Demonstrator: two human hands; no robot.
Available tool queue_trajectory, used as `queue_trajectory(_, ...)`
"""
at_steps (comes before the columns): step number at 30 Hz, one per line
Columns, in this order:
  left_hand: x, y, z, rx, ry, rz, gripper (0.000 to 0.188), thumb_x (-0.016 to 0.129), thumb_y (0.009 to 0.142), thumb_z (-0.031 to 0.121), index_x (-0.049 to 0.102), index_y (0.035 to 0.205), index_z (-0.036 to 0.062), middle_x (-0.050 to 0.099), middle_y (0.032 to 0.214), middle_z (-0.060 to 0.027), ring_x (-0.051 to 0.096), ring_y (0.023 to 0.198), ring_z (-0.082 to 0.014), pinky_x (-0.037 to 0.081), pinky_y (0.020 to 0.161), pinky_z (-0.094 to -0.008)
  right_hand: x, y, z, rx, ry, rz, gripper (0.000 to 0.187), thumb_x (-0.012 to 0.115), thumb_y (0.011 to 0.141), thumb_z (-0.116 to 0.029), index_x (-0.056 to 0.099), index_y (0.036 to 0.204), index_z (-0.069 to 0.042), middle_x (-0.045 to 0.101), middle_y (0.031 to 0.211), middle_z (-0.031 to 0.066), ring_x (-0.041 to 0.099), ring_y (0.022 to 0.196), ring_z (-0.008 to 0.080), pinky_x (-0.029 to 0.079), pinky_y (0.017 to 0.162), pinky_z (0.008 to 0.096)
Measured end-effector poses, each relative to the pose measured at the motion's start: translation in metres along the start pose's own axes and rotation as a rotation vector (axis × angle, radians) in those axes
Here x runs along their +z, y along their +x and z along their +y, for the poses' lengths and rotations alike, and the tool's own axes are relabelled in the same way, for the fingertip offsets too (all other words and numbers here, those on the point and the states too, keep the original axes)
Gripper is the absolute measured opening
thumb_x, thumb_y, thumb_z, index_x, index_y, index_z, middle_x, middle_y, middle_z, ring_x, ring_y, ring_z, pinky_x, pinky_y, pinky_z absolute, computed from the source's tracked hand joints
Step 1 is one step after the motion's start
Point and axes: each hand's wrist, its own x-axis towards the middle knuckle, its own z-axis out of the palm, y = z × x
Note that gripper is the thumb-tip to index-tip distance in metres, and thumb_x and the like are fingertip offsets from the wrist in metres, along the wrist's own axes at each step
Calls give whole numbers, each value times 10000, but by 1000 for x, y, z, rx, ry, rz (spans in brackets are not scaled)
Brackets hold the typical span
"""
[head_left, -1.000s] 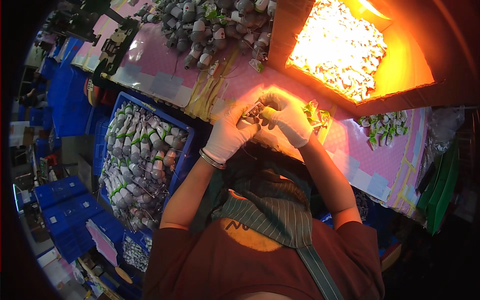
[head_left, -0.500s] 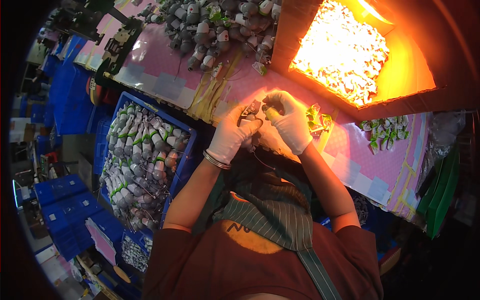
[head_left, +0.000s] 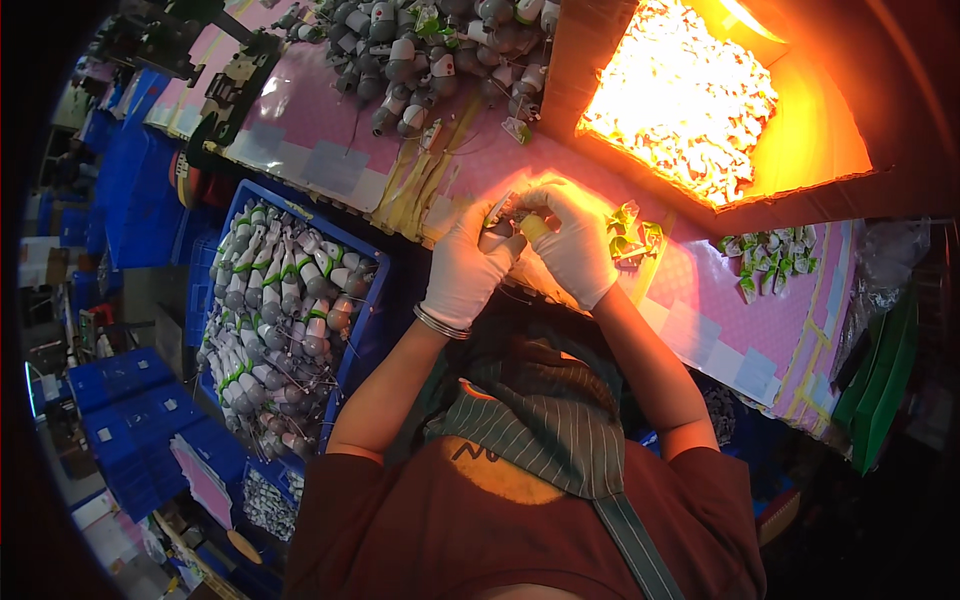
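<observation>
While my left grip (head_left: pixel 465 265) pinches a small grey part (head_left: pixel 502 227) at the desk's (head_left: pixel 690 285) near edge, my right grip (head_left: pixel 574 248) is curled beside it, its hold hidden from me; 1 blue crate (head_left: pixel 379 278) stands at left.

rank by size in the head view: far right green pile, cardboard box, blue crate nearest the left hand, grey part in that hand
1. Cardboard box, cut off at top
2. Blue crate
3. Green pile
4. Grey part in left hand, partly covered
</observation>
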Motion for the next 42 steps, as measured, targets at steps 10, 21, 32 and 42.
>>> queue_trajectory(10, 3, 1, -9, 138, 88, 79, 393, 683, 838, 82, 526, 1197, 54, 628, 857, -10, 571, 702, -47, 472, 616, -204, 3, -3, 7, 93, -22, -80, 172, 622, 775, 59, 626, 933, -8, 629, 893, 51, 620, 829, 136, 495, 740, 259)
queue_trajectory(21, 3, -5, 3, 185, 188, 71, 380, 639, 849, 3, 495, 1201, 13, 606, 1050, -62, 621, 915, -113, 497, 777, -251, -3, -2, -4, 108, -55, -110, 157, 632, 779, 36, 642, 929, -12, 626, 909, 57, 617, 819, 138, 489, 728, 253)
queue_trajectory(32, 3, -3, -14, 298, 330, 151, 382, 675, 844, 43, 521, 1192, 25, 651, 955, -40, 607, 882, -87, 492, 776, -245, -2, -2, 5, 170, 18, -135, 139, 638, 773, 39, 618, 909, 15, 607, 894, 76, 615, 812, 147, 495, 741, 264)
queue_trajectory(42, 3, -4, 0, 19, 71, 52, 299, 668, 843, 64, 547, 1113, 24, 615, 871, -36, 587, 728, -72, 489, 633, -223, -1, -1, 7, 34, -160, -116, 124, 585, 748, 79, 588, 854, 14, 603, 869, 107, 613, 787, 207, 505, 721, 296)
